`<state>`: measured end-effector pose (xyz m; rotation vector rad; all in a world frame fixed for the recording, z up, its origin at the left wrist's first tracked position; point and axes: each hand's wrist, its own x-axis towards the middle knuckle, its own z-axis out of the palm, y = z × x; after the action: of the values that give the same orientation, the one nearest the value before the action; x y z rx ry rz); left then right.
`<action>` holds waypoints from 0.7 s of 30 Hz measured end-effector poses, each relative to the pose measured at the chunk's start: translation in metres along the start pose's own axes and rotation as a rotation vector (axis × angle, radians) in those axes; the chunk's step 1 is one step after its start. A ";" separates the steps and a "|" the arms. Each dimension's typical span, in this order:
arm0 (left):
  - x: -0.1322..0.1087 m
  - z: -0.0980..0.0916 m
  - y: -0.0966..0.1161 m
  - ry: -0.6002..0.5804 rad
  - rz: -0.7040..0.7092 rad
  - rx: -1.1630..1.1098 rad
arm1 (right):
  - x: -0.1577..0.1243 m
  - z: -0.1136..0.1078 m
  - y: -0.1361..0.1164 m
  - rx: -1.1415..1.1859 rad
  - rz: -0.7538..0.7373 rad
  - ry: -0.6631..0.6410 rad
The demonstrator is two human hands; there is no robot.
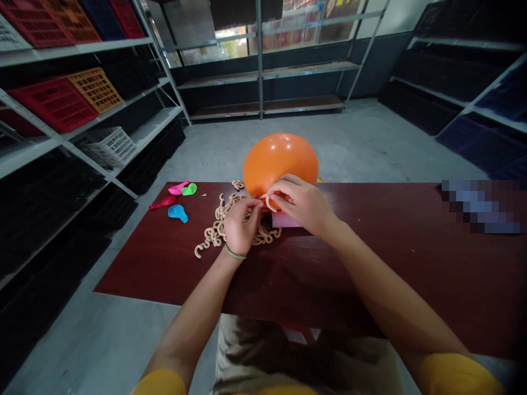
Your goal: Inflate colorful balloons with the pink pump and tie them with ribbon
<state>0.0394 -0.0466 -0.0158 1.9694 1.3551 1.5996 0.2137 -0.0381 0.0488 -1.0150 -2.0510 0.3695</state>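
Note:
An inflated orange balloon rests at the far edge of the table, its neck toward me. My left hand pinches at the balloon's neck, thumb and forefinger pressed together. Close beside it, my right hand grips a curved beige band between thumb and fingers, right against the neck. Around and under my left hand spreads a pile of similar beige curled bands. A pink cylinder with a black end lies beneath my hands, partly covered.
Uninflated balloons lie on the dark red table at the left: pink, green, red and blue. A pixelated patch covers something at the right. Shelves with crates stand left; racks stand behind and right.

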 end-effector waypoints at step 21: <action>0.010 0.003 -0.017 0.108 -0.327 -0.249 | -0.005 0.065 0.042 0.443 0.497 -0.030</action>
<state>0.0334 -0.0287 -0.0232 1.4546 1.3574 1.6419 0.1883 -0.0099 -0.0187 -1.2235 -1.6117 1.0483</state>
